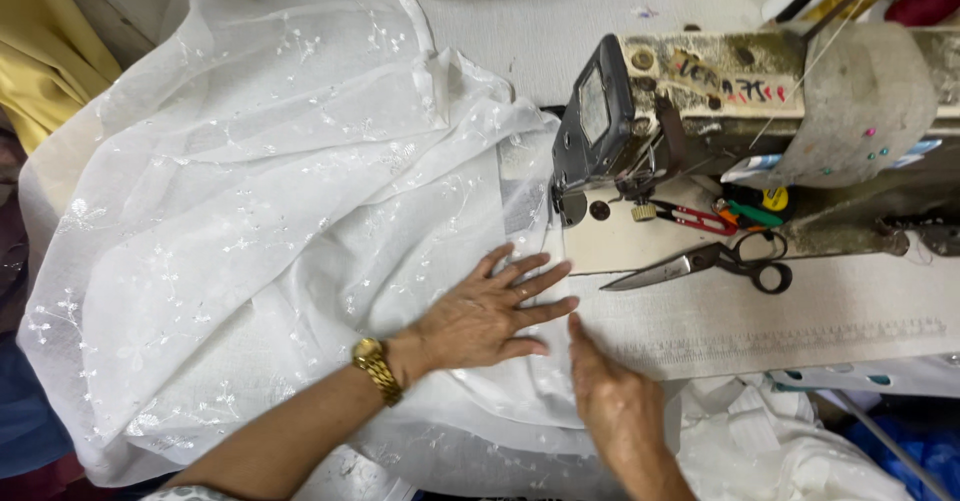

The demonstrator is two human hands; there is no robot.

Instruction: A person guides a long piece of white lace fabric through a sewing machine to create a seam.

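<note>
At the far left edge, a fold of yellow cloth [35, 56] hangs beside the table [560, 31], and a strip of blue material [25, 421] shows below it. Most of the left half is covered by a sheer white fabric [250, 191] with small embroidered sprigs, spread in loose folds over the pale table and bunched toward the machine. Its near edge droops off the table front, where it is cut off by the bottom of the view.

The left hand [485, 311], with a gold wristwatch [377, 369] on the wrist, lies flat and open on the fabric, fingers spread and pointing toward the sewing machine [720, 101]. Just beside it, the right hand [610, 396] rests on the fabric's edge with its fingers extended and not gripping; the fingertips of the two hands nearly meet.

Right of the hands, the worn head of the sewing machine rises over the fabric's folded edge, so the needle area is hard to make out. On the machine bed lie red-handled thread snips [695, 219] and, nearer the person, black-handled scissors [710, 264], well clear of both hands. A grey pad stuck with coloured pins [865, 111] wraps the machine arm. More white cloth [780, 451] heaps at the lower right.
</note>
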